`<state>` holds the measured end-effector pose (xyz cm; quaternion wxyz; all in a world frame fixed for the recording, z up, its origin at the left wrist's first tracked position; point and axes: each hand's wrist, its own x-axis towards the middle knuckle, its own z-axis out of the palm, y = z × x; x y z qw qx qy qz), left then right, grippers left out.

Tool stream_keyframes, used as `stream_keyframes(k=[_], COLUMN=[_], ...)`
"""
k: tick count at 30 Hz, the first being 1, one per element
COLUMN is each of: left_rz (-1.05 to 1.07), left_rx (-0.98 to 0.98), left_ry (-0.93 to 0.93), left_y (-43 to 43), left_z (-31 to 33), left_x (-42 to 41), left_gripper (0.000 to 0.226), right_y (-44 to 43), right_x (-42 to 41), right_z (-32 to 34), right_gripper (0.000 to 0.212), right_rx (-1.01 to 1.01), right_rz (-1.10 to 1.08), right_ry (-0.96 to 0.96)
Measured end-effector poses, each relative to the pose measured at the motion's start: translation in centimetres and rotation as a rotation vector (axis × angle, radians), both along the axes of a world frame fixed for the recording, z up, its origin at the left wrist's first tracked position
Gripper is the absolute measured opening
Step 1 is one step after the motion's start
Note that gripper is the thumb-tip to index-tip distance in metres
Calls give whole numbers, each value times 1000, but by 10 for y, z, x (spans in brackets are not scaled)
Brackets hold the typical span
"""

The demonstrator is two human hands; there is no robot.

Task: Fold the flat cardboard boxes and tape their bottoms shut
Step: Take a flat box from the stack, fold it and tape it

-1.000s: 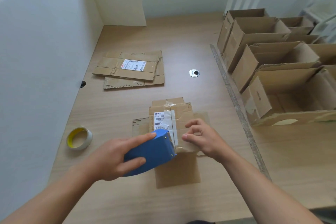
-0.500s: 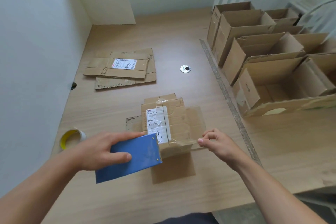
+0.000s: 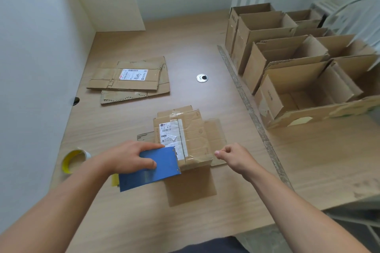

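- The wooden table [image 3: 205,47] fills most of the view, with white partition walls at its left and far edges.
- A row of folded cardboard boxes [image 3: 287,80] stands along the right side. Their tops are open, and they are packed against one another in two lines.
- A grey strip [image 3: 246,104] runs along the table just left of that row, from the far end toward the near edge.
- A stack of flat cardboard boxes [image 3: 131,80] lies at the far left, well apart from the hands. The top sheet has a white label facing up.
- The box being taped [image 3: 193,135] sits in the middle of the table, closed side up, with its loose flaps spread flat on the table to the near side and to the right. A white shipping label and a strip of clear tape run across its top.
- The blue tape dispenser [image 3: 152,170] lies tilted against the box's near-left corner, with its toothed end at the tape strip.
- The left hand [image 3: 127,158] grips the dispenser from above, fingers over its top and thumb on its side.
- The right hand [image 3: 236,156] hovers just beside the box's right near corner, above the flap. Its fingers are curled in with the thumb tip against the forefinger, and I cannot tell whether clear tape is pinched there.
- A roll of tape [image 3: 74,160] with a yellow core lies near the left wall, beside the left forearm.
- A round metal grommet [image 3: 202,78] sits in the tabletop between the flat stack and the row of boxes.
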<state>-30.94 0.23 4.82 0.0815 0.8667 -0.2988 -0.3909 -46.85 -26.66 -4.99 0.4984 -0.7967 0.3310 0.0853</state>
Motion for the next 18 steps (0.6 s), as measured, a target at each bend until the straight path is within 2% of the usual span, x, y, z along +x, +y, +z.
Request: stream_keyframes(k=[6, 11, 13, 15, 16, 18], left_rz=[18, 7, -3, -18, -25, -32], left_rx=[25, 57, 71, 87, 95, 103], left_ry=[-3, -36, -47, -66, -73, -77], left_y=[-4, -9, -12, -15, -16, -18], left_z=[-10, -13, -12, -11, -10, -8], left_x=[10, 9, 8, 8, 8, 7], left_gripper=[55, 55, 56, 56, 56, 56], right_y=[1, 5, 5, 6, 5, 4], right_x=[4, 0, 0, 0, -1, -5], right_z=[-9, -15, -16, -16, -16, -18], right_gripper=[29, 17, 23, 47, 49, 36], right_rx=[103, 291, 296, 279, 230, 114], right_rz=[-28, -67, -89, -126, -131, -104], right_ry=[58, 60, 57, 59, 64, 65])
